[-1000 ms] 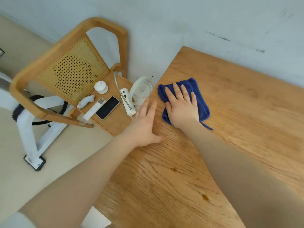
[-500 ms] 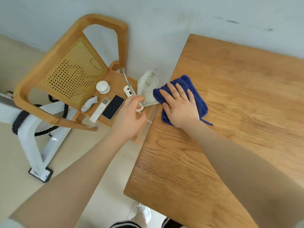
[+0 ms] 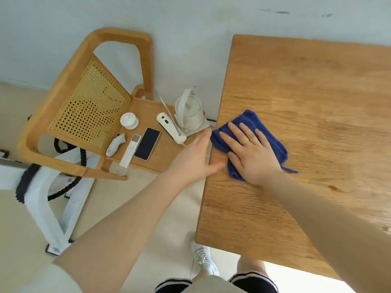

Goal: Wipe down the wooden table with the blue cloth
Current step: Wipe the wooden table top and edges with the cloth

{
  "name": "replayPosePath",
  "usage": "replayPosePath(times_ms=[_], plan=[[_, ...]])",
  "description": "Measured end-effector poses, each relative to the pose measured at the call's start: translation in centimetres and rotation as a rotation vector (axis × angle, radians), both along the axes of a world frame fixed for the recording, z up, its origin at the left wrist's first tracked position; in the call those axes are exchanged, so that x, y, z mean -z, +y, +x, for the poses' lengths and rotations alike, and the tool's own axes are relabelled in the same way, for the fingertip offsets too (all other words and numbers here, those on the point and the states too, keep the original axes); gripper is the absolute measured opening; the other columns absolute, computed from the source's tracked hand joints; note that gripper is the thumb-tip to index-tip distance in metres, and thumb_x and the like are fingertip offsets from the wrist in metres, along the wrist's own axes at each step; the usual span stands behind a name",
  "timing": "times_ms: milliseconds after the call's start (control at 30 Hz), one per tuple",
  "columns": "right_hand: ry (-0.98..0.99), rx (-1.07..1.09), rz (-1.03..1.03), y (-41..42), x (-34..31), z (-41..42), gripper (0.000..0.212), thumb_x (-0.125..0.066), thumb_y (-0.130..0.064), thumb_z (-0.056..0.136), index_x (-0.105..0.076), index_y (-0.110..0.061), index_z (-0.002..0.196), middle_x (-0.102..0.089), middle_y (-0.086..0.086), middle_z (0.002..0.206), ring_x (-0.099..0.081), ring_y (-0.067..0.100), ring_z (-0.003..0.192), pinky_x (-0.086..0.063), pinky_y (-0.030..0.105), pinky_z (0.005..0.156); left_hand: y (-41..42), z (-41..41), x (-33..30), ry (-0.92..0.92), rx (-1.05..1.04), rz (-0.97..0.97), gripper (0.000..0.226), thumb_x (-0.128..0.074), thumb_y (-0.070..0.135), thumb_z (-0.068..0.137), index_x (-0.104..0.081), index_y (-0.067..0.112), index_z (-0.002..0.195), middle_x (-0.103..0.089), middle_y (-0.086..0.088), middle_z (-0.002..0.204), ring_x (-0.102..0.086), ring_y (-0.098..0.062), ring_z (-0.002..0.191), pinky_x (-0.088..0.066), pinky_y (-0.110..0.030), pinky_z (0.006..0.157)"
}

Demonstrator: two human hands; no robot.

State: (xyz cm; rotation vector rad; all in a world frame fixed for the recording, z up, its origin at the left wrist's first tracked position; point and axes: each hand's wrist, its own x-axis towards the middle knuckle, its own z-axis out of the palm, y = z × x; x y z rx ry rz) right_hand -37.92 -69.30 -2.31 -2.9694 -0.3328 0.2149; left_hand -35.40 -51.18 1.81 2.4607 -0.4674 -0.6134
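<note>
The big rectangular wooden table (image 3: 306,127) with clear grain lies under both of your hands, and its left edge passes just beside your left hand. To the left of that hand stands a wooden armchair with a woven cane back (image 3: 84,106), and small things lie on its seat. Your right hand (image 3: 251,153) lies flat with straight, spread fingers on the crumpled dark blue cloth (image 3: 273,142); it presses the cloth onto the table near the left edge and does not curl around it. The cloth shows in front of your fingertips and to the right of your palm. Your left hand (image 3: 195,157) is flat too, fingers straight, holding nothing; its thumb rests on the table edge just left of the cloth. Beyond your left fingertips stands a white electric kettle (image 3: 189,112), then a white oblong device (image 3: 169,127), a black smartphone (image 3: 147,143), a slim white remote control (image 3: 130,150) and a small round white lid (image 3: 129,120).
</note>
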Motion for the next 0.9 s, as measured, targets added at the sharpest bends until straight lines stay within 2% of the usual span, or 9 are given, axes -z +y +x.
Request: replayPosePath(times_ms=[100,233,300,467,533,600,700,800,900], plan=[[-0.018,0.204,0.031,-0.8,0.2,2.9,0.05,-0.022,-0.039,0.096,-0.018,-0.033,0.146,-0.011,-0.003,0.157,-0.007,0.021,0.144,-0.004,0.043,0.115,-1.2,0.2,0.6,-0.027,0.036,0.035,0.125,-0.076,0.052,0.067,0.013,0.018,0.148,-0.001,0.0,0.159,-0.015,-0.016,0.144,-0.024,-0.031,0.112],[-0.002,0.297,0.039,-0.9,0.0,2.8,0.051,-0.025,-0.04,0.098,-0.014,-0.031,0.147,-0.005,-0.001,0.158,-0.001,0.022,0.145,-0.002,0.043,0.115,-2.4,-0.1,1.5,-0.083,0.196,0.21,0.137,-0.078,0.057,0.059,0.016,0.011,0.147,0.017,-0.006,0.157,0.003,-0.019,0.146,-0.008,-0.031,0.116],[0.013,0.311,0.027,-0.8,0.2,0.0,0.053,-0.021,-0.044,0.097,-0.013,-0.03,0.147,-0.004,0.0,0.158,-0.002,0.023,0.145,-0.002,0.044,0.115,-2.6,-0.4,1.6,-0.071,0.192,0.217,0.137,-0.077,0.058,0.059,0.017,0.01,0.146,0.019,-0.007,0.157,0.006,-0.02,0.146,-0.006,-0.031,0.116],[0.027,0.199,-0.016,-1.6,-0.1,-5.0,0.057,-0.014,-0.045,0.091,-0.022,-0.03,0.145,-0.02,0.001,0.155,-0.018,0.026,0.142,-0.013,0.047,0.113,-3.3,-0.3,0.9,-0.07,0.225,0.331,0.135,-0.072,0.065,0.058,0.012,0.009,0.148,0.02,-0.012,0.156,0.008,-0.024,0.146,-0.003,-0.034,0.118],[0.011,0.2,-0.019,-2.5,0.0,-3.2,0.053,-0.015,-0.044,0.093,-0.018,-0.033,0.146,-0.015,-0.003,0.156,-0.013,0.023,0.143,-0.01,0.045,0.114,-3.6,0.0,0.8,-0.062,0.238,0.331,0.133,-0.073,0.063,0.058,0.016,0.019,0.148,0.019,-0.013,0.156,0.007,-0.025,0.145,-0.004,-0.035,0.117],[-0.009,0.314,-0.003,-3.4,0.2,-0.4,0.05,-0.022,-0.04,0.097,-0.014,-0.034,0.146,-0.008,-0.004,0.157,-0.006,0.021,0.144,-0.006,0.044,0.115,-3.6,0.2,0.9,-0.064,0.265,0.351,0.128,-0.071,0.065,0.06,0.015,0.029,0.147,0.021,-0.013,0.155,0.008,-0.026,0.145,-0.004,-0.036,0.117],[0.012,0.502,0.02,-4.2,0.1,3.1,0.05,-0.023,-0.037,0.098,-0.011,-0.033,0.147,-0.002,-0.004,0.158,0.001,0.02,0.144,-0.002,0.045,0.116,-3.6,0.2,1.0,-0.059,0.281,0.386,0.124,-0.07,0.066,0.06,0.011,0.031,0.148,0.024,-0.011,0.154,0.009,-0.026,0.145,-0.005,-0.037,0.117],[0.041,0.524,0.022,-3.7,-0.1,3.2,0.052,-0.024,-0.037,0.098,-0.008,-0.03,0.147,0.0,-0.001,0.158,0.003,0.022,0.144,-0.001,0.046,0.116,-3.7,0.1,1.0,-0.048,0.268,0.392,0.125,-0.071,0.065,0.059,0.011,0.032,0.148,0.025,-0.01,0.154,0.009,-0.026,0.145,-0.007,-0.037,0.117],[0.046,0.465,0.013,-2.4,-0.2,-0.8,0.054,-0.026,-0.039,0.098,-0.006,-0.03,0.148,0.002,-0.001,0.158,0.003,0.022,0.145,0.0,0.044,0.116,-3.9,0.2,0.8,-0.036,0.259,0.41,0.126,-0.072,0.065,0.058,0.01,0.032,0.148,0.026,-0.01,0.154,0.007,-0.026,0.145,-0.008,-0.037,0.117]])
